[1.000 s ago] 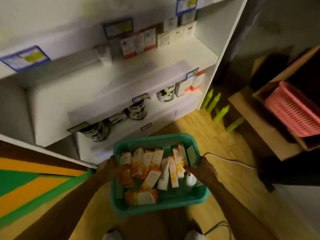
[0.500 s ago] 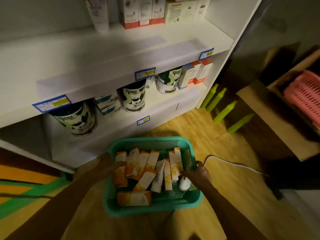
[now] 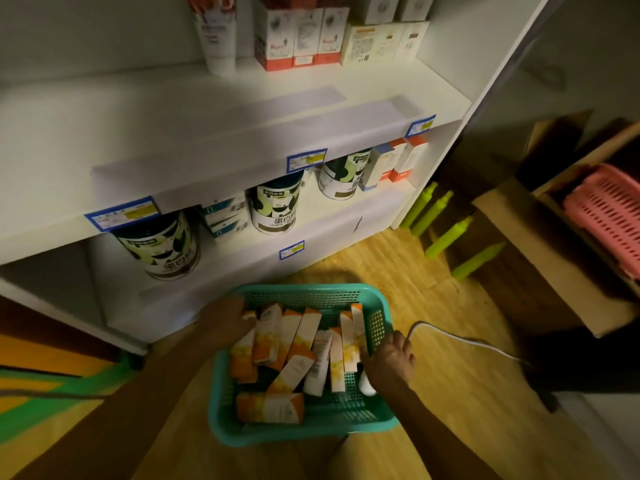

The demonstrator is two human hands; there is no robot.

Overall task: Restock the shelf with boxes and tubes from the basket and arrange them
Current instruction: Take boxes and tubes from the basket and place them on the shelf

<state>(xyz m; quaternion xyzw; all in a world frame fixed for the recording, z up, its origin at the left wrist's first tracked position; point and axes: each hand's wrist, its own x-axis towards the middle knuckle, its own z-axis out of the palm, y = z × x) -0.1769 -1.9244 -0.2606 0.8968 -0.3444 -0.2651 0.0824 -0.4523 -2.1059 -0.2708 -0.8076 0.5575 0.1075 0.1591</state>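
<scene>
Green basket [image 3: 377,422] sits on the floor below the shelf [image 3: 214,140], full of orange boxes [image 3: 299,336]. My left hand [image 3: 227,322] rests on one box; my right hand [image 3: 391,362] reaches beside another, grip unclear. Next, I'd pick and lift.

Large Chinese characters reading 蛋白 run across the lower front of the left tin [image 3: 162,249] on the bottom shelf; the middle tin [image 3: 275,206] carries the same two characters, with a smaller line under them too blurred to read. The right tin [image 3: 343,176] bears similar print, not readable. The blue price tags [image 3: 122,213] on the shelf edges have yellow patches, their figures illegible. Print on the red and white boxes [image 3: 299,39] above and on the orange boxes [image 3: 273,334] in the basket is too small to make out.
</scene>
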